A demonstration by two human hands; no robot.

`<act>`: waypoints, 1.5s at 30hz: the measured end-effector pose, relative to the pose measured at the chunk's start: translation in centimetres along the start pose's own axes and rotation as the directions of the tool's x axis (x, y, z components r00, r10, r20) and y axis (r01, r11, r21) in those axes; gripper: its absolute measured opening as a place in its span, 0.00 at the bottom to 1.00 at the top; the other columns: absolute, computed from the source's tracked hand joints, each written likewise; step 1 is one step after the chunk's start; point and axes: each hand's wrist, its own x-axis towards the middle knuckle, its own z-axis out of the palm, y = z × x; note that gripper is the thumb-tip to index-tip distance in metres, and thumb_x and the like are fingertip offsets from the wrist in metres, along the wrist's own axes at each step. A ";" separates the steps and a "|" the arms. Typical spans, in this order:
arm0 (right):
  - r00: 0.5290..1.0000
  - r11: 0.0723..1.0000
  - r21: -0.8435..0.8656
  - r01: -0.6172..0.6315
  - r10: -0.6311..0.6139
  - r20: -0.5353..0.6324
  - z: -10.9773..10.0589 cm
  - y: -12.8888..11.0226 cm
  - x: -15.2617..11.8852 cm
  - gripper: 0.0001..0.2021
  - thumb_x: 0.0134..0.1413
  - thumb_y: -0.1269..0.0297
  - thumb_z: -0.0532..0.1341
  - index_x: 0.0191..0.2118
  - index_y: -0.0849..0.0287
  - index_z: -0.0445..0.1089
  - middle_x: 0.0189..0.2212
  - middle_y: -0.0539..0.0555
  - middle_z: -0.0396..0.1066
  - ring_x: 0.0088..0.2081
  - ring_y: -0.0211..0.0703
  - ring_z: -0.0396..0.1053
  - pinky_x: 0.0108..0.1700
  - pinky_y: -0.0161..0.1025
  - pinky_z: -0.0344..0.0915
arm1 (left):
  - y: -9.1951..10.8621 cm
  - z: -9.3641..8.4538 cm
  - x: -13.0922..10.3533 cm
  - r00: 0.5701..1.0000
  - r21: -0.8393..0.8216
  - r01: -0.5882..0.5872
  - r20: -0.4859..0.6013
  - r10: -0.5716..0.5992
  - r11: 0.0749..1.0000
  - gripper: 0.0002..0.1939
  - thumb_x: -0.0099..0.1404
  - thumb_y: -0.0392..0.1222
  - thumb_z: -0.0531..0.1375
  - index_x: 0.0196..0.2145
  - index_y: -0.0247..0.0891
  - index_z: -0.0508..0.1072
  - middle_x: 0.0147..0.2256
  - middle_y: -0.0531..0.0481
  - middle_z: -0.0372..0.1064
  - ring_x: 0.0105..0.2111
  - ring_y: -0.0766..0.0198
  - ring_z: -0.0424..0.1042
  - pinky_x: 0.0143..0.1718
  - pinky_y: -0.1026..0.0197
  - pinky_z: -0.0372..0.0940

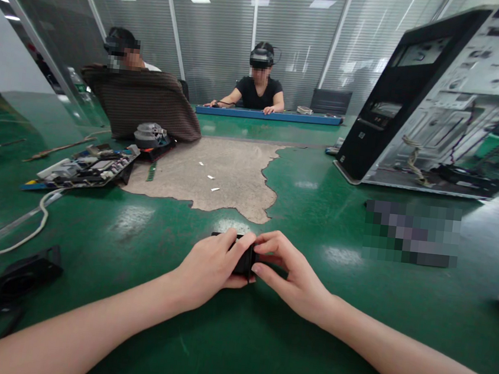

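Observation:
A small black part [245, 262] stands on the green tabletop in the middle, mostly covered by fingers. My left hand [217, 261] is wrapped over its left side and top, the fingers closed on it. From the right, my right hand [289, 270] pinches the edge of the same part between thumb and fingertips. What the part is, and its hidden sides, cannot be made out.
An open computer case [402, 96] stands at the right. A circuit board [88, 167] and a white cable [41, 218] lie left, above black parts [21, 279]. Across the table [295, 346], a person [259, 90] touches a blue bar [270, 116]; another sits left.

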 end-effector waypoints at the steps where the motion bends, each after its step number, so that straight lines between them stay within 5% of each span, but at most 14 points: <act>1: 1.000 1.000 0.014 -0.019 0.019 0.003 0.0 0.0 0.0 0.10 0.53 0.70 0.56 0.43 0.55 0.59 0.43 0.53 0.59 0.45 0.40 0.63 0.48 0.43 0.67 | 0.0 0.0 0.0 1.000 -0.004 0.003 0.000 -0.003 1.000 0.32 0.56 0.48 0.59 0.51 0.40 0.47 0.38 0.48 0.59 0.32 0.58 0.67 0.30 0.58 0.64; 5: 0.994 0.994 0.039 -0.099 0.097 0.053 0.1 -0.1 0.0 0.15 0.53 0.70 0.56 0.46 0.55 0.55 0.40 0.53 0.60 0.43 0.39 0.65 0.48 0.43 0.67 | -0.2 0.2 0.0 1.000 0.008 0.012 0.009 -0.012 1.000 0.33 0.56 0.47 0.59 0.52 0.41 0.44 0.38 0.49 0.58 0.34 0.58 0.67 0.32 0.57 0.64; 15: 1.000 1.000 -0.001 -0.002 0.002 0.026 -0.1 -0.2 -0.1 0.06 0.53 0.70 0.56 0.38 0.56 0.60 0.42 0.53 0.57 0.45 0.40 0.61 0.47 0.41 0.67 | -0.1 0.1 0.0 1.000 0.015 -0.004 0.002 0.004 1.000 0.34 0.56 0.48 0.60 0.52 0.41 0.43 0.38 0.49 0.58 0.33 0.58 0.67 0.31 0.58 0.64; 20: 0.995 0.995 0.048 -0.083 0.080 0.057 0.0 -0.3 0.0 0.14 0.53 0.71 0.55 0.45 0.55 0.56 0.41 0.53 0.58 0.44 0.39 0.63 0.47 0.42 0.67 | -0.2 0.1 -0.1 1.000 0.012 -0.004 0.012 0.004 1.000 0.34 0.56 0.47 0.60 0.52 0.40 0.43 0.38 0.48 0.58 0.34 0.58 0.67 0.31 0.58 0.64; 29: 1.000 1.000 0.000 -0.015 0.015 0.014 -0.1 -0.2 -0.1 0.06 0.52 0.70 0.57 0.37 0.56 0.60 0.42 0.53 0.58 0.45 0.40 0.62 0.48 0.42 0.66 | -0.2 0.2 0.0 1.000 0.013 -0.004 0.000 0.004 1.000 0.34 0.56 0.48 0.60 0.52 0.41 0.43 0.38 0.48 0.58 0.33 0.58 0.67 0.31 0.58 0.65; 35: 0.994 0.994 0.038 -0.107 0.106 0.031 0.2 -0.2 -0.1 0.15 0.52 0.70 0.56 0.46 0.55 0.56 0.41 0.53 0.60 0.44 0.39 0.64 0.47 0.41 0.68 | -0.1 0.2 0.0 1.000 0.031 0.001 0.011 -0.001 1.000 0.34 0.56 0.48 0.60 0.52 0.40 0.43 0.38 0.48 0.58 0.33 0.57 0.67 0.31 0.57 0.64; 45: 1.000 1.000 -0.001 -0.015 0.015 0.011 0.0 -0.2 -0.2 0.07 0.52 0.70 0.57 0.38 0.56 0.60 0.42 0.53 0.57 0.46 0.39 0.61 0.48 0.41 0.67 | -0.1 0.0 0.0 1.000 0.012 -0.007 0.011 0.007 1.000 0.33 0.56 0.47 0.60 0.51 0.40 0.44 0.38 0.48 0.58 0.33 0.58 0.67 0.31 0.58 0.65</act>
